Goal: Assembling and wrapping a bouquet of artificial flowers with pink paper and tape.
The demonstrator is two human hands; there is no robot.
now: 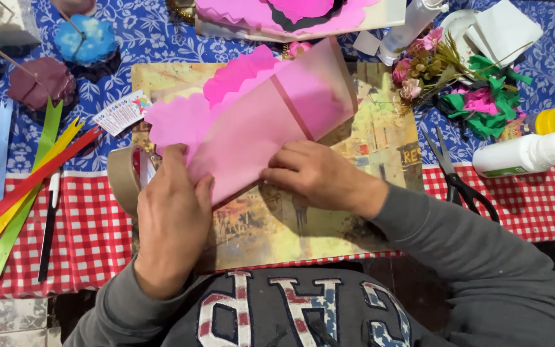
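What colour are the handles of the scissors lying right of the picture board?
Black, seen in the head view: the scissors lie across the blue floral and red checked cloths.
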